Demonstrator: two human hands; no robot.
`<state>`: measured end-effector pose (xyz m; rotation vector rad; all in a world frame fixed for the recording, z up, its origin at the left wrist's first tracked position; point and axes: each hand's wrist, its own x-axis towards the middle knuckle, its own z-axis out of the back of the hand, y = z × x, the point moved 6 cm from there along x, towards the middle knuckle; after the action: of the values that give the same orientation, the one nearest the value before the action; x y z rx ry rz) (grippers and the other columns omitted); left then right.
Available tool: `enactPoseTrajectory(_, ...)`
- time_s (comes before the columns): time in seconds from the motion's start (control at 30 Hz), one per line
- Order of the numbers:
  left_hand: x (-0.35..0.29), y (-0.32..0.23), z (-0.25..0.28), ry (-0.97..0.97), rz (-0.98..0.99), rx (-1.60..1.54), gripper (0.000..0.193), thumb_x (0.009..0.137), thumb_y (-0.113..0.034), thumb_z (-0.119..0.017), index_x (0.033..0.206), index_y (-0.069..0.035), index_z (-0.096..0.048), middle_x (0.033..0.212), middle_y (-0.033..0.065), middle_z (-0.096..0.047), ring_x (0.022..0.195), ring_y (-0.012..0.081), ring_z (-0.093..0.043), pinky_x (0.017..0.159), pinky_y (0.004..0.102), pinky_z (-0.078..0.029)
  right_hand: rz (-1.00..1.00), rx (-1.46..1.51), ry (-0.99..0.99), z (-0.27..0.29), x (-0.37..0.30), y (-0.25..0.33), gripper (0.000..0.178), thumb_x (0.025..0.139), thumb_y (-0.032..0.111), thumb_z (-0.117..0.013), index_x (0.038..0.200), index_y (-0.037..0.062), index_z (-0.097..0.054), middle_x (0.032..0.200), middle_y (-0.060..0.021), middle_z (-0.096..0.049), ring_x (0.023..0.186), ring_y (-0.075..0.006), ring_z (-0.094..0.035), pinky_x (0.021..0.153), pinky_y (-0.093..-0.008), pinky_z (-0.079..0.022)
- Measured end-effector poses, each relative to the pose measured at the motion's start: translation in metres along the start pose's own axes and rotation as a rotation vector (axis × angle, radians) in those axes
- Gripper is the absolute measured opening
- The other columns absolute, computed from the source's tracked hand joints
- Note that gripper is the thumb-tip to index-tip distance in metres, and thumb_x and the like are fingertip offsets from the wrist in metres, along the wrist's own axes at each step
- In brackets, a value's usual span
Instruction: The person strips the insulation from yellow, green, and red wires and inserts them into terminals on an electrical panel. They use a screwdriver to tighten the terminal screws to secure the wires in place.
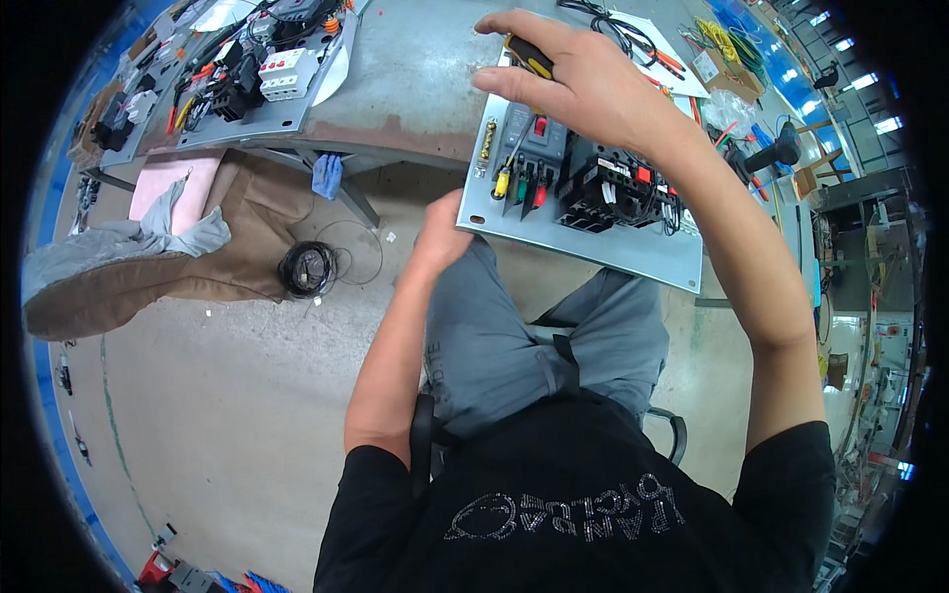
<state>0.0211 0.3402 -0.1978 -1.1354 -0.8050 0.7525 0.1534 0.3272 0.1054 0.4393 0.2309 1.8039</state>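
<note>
A grey metal mounting plate (583, 247) overhangs the bench edge above my lap. It bears a grey circuit breaker (535, 138) with a red toggle, yellow, green and red wire ends below it, a brass terminal strip (485, 148) and black contactors (605, 193). My left hand (447, 225) grips the plate's left edge; its fingertips are hidden behind the plate. Over the plate's far side, my right hand (593, 89) holds a yellow-and-black screwdriver (531, 56) by the handle, thumb and forefinger stretched to the left. The tool's tip cannot be made out.
At the left of the metal bench (415, 74) lies another plate with a white breaker (287, 74). Pliers (670, 63) and a cardboard box (722, 69) are at the far right. A black wire coil (307, 269) lies on the floor beside a brown cloth-covered seat (237, 237).
</note>
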Motion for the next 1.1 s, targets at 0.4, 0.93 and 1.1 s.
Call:
enactPoseTrajectory(0.4,0.054,-0.182,0.02,-0.098,-0.314,0.094,0.024,0.095,-0.02,-0.074,0.111,-0.002,-0.074,0.09,0.0166,-0.072,0.076,0.0294,-0.069,0.071,0.0388,-0.053,0.05,-0.292,-0.284,0.008,0.0,-0.003,0.059,0.098,0.054,-0.066,0.13,0.0045,-0.067,0.105,-0.0272,-0.072,0.1,-0.0416,-0.072,0.09,-0.0461,-0.055)
enactPoseTrajectory(0.93,0.063,-0.165,0.009,0.04,-0.224,0.063,0.019,0.109,-0.016,-0.057,0.111,0.0,-0.067,0.089,0.0054,-0.074,0.073,0.0141,-0.062,0.069,0.0305,-0.052,0.171,0.038,0.103,0.009,0.01,-0.012,0.053,0.1,0.051,-0.066,0.109,0.0004,-0.08,0.14,-0.0231,-0.065,0.129,-0.0383,-0.061,0.106,-0.0427,-0.05)
enactPoseTrajectory(1.1,0.063,-0.166,0.007,0.09,-0.185,-0.028,0.018,0.111,-0.016,-0.055,0.11,-0.001,-0.065,0.087,0.0017,-0.07,0.069,0.0069,-0.054,0.065,0.0263,-0.049,0.343,0.241,0.136,0.036,0.001,-0.042,0.064,0.089,0.046,-0.077,0.129,-0.0038,-0.068,0.124,-0.0248,-0.071,0.117,-0.0409,-0.066,0.1,-0.0441,-0.053)
